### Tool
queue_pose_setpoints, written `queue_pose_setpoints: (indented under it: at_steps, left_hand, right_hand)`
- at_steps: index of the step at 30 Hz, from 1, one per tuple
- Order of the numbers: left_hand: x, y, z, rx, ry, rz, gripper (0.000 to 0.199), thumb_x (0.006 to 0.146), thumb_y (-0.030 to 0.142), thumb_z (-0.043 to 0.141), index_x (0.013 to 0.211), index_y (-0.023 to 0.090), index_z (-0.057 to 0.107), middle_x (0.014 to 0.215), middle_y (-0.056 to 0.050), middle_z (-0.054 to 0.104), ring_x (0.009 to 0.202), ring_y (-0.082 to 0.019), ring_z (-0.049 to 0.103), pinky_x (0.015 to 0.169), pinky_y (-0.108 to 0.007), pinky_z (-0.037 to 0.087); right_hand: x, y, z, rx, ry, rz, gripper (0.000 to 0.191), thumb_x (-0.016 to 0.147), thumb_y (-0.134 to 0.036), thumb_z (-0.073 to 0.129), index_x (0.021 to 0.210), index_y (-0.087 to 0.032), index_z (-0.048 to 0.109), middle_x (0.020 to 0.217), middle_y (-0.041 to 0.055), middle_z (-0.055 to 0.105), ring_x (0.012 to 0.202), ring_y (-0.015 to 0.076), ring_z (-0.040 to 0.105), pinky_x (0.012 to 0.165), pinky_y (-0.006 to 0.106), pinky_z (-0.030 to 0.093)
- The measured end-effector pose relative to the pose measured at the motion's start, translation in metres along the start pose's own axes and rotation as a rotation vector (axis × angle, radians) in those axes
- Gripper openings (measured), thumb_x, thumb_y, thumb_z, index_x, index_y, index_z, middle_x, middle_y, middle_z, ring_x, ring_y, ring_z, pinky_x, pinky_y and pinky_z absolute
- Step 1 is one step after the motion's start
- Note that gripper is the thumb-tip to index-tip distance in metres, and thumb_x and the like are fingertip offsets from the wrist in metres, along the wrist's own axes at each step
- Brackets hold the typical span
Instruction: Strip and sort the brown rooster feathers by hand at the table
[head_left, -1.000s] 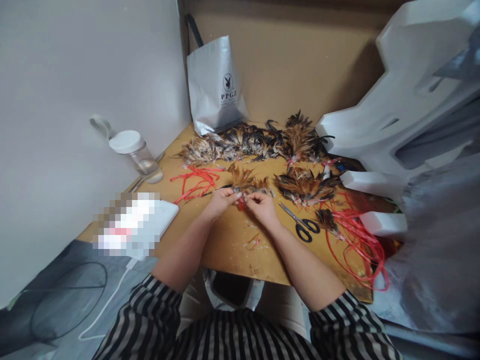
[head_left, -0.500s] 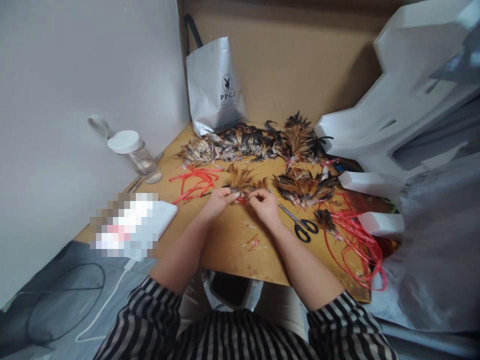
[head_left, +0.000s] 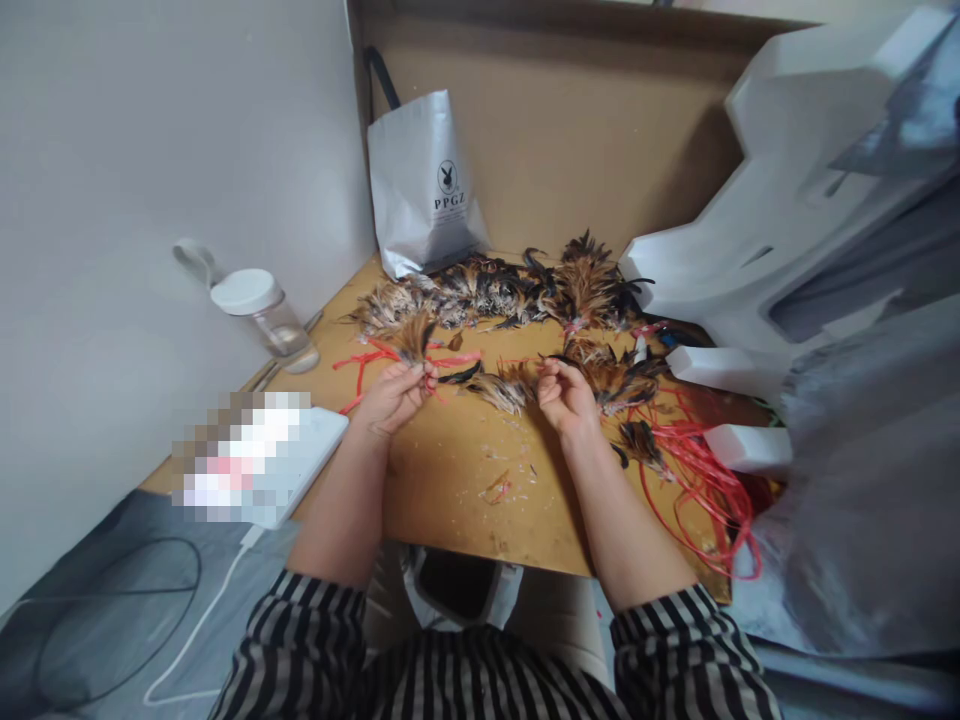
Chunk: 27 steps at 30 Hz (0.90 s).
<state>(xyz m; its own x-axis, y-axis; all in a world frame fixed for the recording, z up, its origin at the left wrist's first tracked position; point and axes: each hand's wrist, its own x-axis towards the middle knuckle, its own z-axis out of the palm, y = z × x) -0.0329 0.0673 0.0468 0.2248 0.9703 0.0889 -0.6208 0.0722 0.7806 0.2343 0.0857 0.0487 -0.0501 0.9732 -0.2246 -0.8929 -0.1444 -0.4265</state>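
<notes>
My left hand pinches a small bunch of brown and black feathers by its base, tips pointing up. Bits of red strand show at its fingertips. Opposite it, my right hand is closed, fingertips together, with a thin red strand leading to it from the left. Loose feathers lie on the table between the two hands. Just beyond my right hand is a pile of brown feathers. Scissors lie mostly hidden by my right forearm; part of a black handle shows.
A row of feathers lines the back, below a silver bag. Red strips lie left, a red strand tangle right. A lidded bottle and a white device stand left; white foam pieces rise right.
My hands have moved apart from the middle. The left carries the feather bunch leftward; the right has moved right and now covers most of the scissors. The view has shifted slightly.
</notes>
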Motion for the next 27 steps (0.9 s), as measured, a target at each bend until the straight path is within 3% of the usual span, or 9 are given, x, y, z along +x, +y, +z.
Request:
queue_pose_setpoints:
  at_steps: [4,7,11,15,17,19,21,24,27]
  left_hand:
    - [0.000,0.009,-0.005,-0.105,0.012,0.098,0.007,0.067,0.015,0.067,0.072,0.012,0.063,0.074,-0.003,0.060,0.064,-0.007,0.053,0.061,-0.017,0.044]
    - [-0.002,0.013,-0.007,-0.028,0.024,0.106,0.011,0.065,0.019,0.069,0.071,0.013,0.064,0.074,-0.003,0.060,0.063,-0.007,0.053,0.061,-0.018,0.044]
    - [-0.010,0.017,-0.006,0.426,0.056,-0.053,0.019,0.065,0.028,0.069,0.069,0.010,0.065,0.067,-0.005,0.061,0.059,-0.009,0.053,0.057,-0.020,0.042]
    - [-0.028,0.023,-0.004,0.779,-0.053,-0.234,0.024,0.065,0.034,0.066,0.056,0.012,0.061,0.056,-0.003,0.057,0.049,-0.009,0.046,0.048,-0.020,0.035]
    - [-0.035,0.030,-0.003,0.940,0.012,-0.266,0.025,0.067,0.033,0.064,0.052,0.014,0.058,0.046,0.001,0.049,0.041,-0.008,0.038,0.043,-0.020,0.029]
    - [-0.040,0.040,0.000,1.113,0.163,-0.166,0.022,0.065,0.029,0.064,0.049,0.015,0.057,0.046,0.001,0.048,0.044,-0.010,0.040,0.043,-0.021,0.028]
    - [-0.041,0.048,0.009,1.198,0.271,0.060,0.016,0.063,0.024,0.064,0.050,0.016,0.059,0.056,-0.002,0.055,0.055,-0.013,0.047,0.048,-0.022,0.032]
    - [-0.037,0.051,0.035,1.137,0.198,0.264,0.012,0.066,0.025,0.062,0.058,0.017,0.063,0.074,-0.004,0.062,0.074,-0.017,0.053,0.060,-0.023,0.039]
    - [-0.024,0.034,0.064,0.781,0.001,0.126,0.019,0.069,0.032,0.062,0.071,0.014,0.066,0.079,-0.006,0.065,0.069,-0.014,0.055,0.059,-0.023,0.040]
  right_hand:
    - [0.002,-0.001,-0.002,-0.014,0.005,-0.082,0.010,0.072,-0.005,0.053,0.069,-0.015,0.054,0.061,-0.0003,0.062,0.053,0.0040,0.056,0.050,0.011,0.049]
    - [0.004,0.002,-0.004,-0.094,-0.049,-0.133,0.008,0.071,-0.009,0.056,0.067,-0.015,0.053,0.060,-0.0017,0.059,0.051,0.0040,0.052,0.047,0.012,0.046]
    - [0.002,0.008,-0.004,-0.270,-0.179,-0.202,0.009,0.068,-0.014,0.063,0.067,-0.017,0.054,0.057,-0.0036,0.055,0.046,0.0037,0.045,0.043,0.014,0.040]
    - [-0.005,0.013,0.001,-0.393,-0.252,-0.236,0.013,0.066,-0.020,0.067,0.067,-0.017,0.054,0.057,-0.0045,0.051,0.043,0.0031,0.037,0.040,0.015,0.032]
    - [-0.009,0.015,0.004,-0.448,-0.266,-0.248,0.014,0.066,-0.023,0.068,0.068,-0.018,0.055,0.057,-0.0049,0.049,0.043,0.0031,0.035,0.040,0.016,0.030]
    - [-0.012,0.017,0.006,-0.512,-0.264,-0.259,0.016,0.065,-0.026,0.069,0.069,-0.018,0.055,0.057,-0.0051,0.047,0.043,0.0034,0.033,0.041,0.017,0.030]
    - [-0.014,0.019,0.008,-0.581,-0.246,-0.269,0.018,0.064,-0.029,0.069,0.068,-0.018,0.055,0.057,-0.0051,0.046,0.042,0.0036,0.032,0.040,0.018,0.028]
    - [-0.014,0.023,0.008,-0.680,-0.213,-0.292,0.021,0.063,-0.033,0.069,0.065,-0.018,0.055,0.052,-0.0057,0.044,0.040,0.0038,0.030,0.039,0.019,0.025]
    - [-0.013,0.026,0.004,-0.817,-0.204,-0.338,0.021,0.065,-0.035,0.067,0.066,-0.017,0.057,0.048,-0.0061,0.044,0.040,0.0047,0.031,0.040,0.019,0.024]
